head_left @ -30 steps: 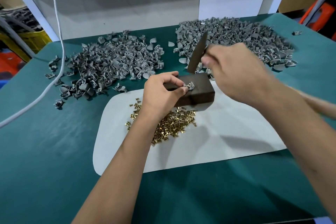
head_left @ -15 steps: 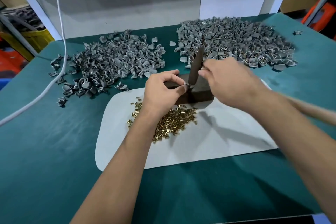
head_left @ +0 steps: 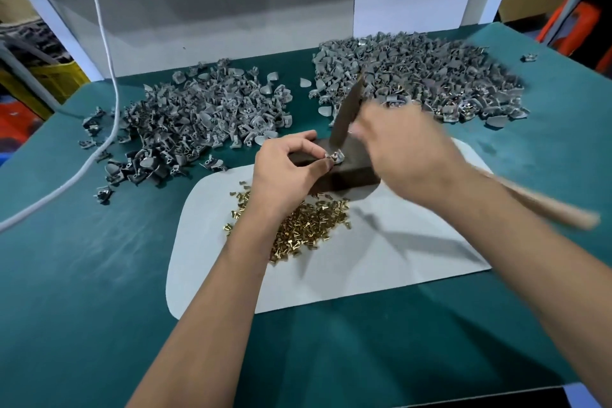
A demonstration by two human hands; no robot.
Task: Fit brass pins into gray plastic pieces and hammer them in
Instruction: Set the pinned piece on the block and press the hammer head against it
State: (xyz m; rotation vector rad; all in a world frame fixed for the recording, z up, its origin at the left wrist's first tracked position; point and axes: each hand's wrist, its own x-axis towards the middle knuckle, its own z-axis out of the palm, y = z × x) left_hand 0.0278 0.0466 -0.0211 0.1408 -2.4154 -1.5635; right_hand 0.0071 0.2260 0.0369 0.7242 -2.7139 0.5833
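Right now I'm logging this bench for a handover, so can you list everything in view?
gray plastic pieces: two piles, gray, left and right rear of table
held piece: one, gray, on block
brass pins: one heap, gold, on mat
block: one, dark brown, mat's rear edge
hammer: one, dark head, wooden handle, blurred, over block
mat: one, white, table centre
table: one, teal
cable: one, white, left
left hand: pinches held piece
right hand: grips hammer
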